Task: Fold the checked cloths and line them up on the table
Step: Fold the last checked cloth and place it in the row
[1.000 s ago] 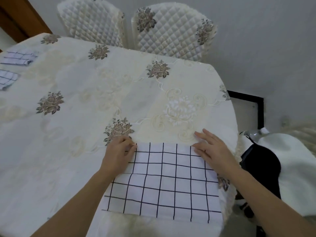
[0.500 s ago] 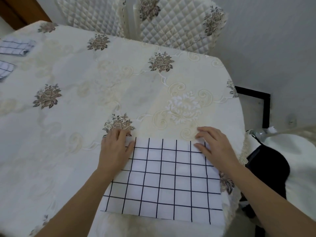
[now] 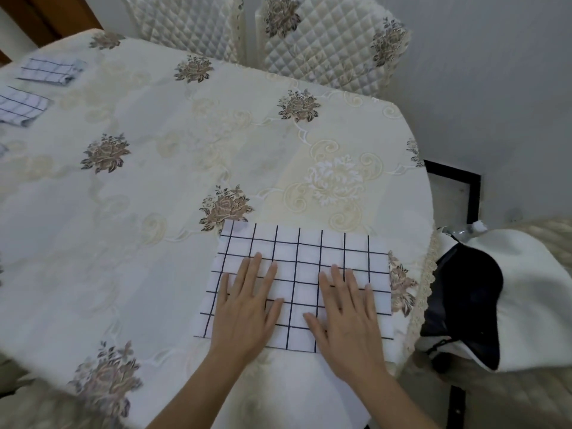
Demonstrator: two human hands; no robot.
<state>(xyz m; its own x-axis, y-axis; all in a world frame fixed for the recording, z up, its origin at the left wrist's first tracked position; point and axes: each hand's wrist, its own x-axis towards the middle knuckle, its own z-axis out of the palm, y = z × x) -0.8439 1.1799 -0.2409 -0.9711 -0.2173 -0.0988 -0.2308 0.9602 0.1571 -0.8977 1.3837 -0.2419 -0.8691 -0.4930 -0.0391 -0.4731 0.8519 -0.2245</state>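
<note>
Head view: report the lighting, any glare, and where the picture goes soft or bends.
Head view: soft, even light, no glare, only faint shadows beside the left hand and right hand lying flat on the checked cloth; head view: its grid lines are crisp, the folded cloths at far left softer; head view: the wide lens bows the edge of the tablecloth.

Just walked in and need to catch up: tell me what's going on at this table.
A person is working on a white cloth with a dark grid of lines, which lies flat near the right edge of a round table under a cream flowered tablecloth. The left hand and the right hand both rest on it, palms down, fingers straight and spread. A small folded checked cloth and a second folded checked cloth already lie side by side at the table's far left.
</note>
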